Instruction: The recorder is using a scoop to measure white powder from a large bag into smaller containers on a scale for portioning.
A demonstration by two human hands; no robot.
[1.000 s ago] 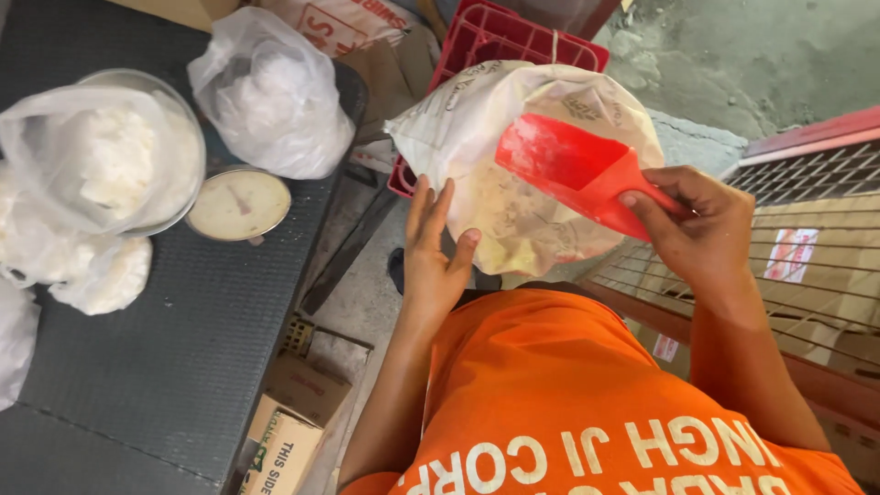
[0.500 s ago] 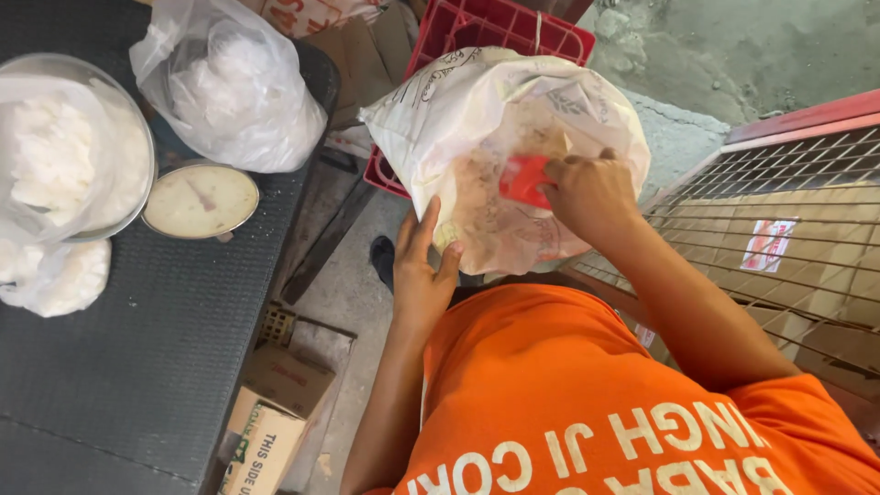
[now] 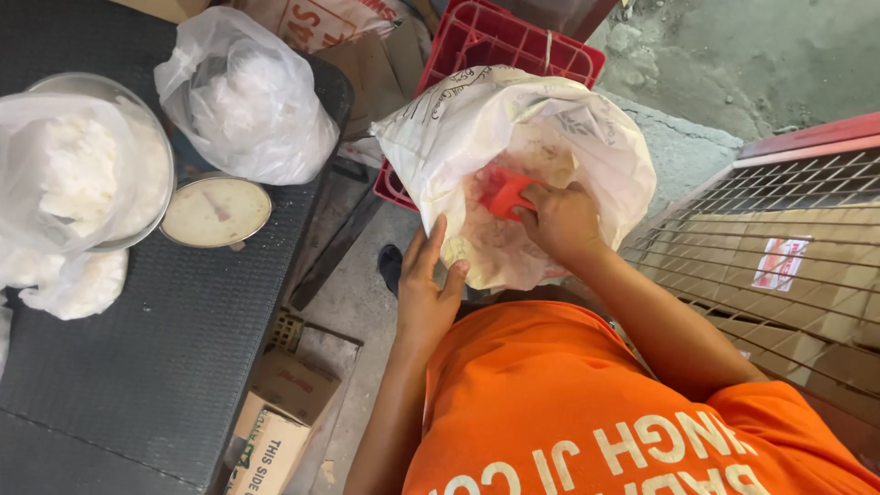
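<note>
One sack [image 3: 550, 128], one red scoop [image 3: 507, 192], two hands: left hand [image 3: 428, 289], right hand [image 3: 561, 220].

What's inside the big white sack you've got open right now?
Inside the white sack shows the red scoop, gripped by the right hand, amid pale powdery contents. The scoop's front end and the sack's depth are covered. The left hand holds the sack's rim.
</note>
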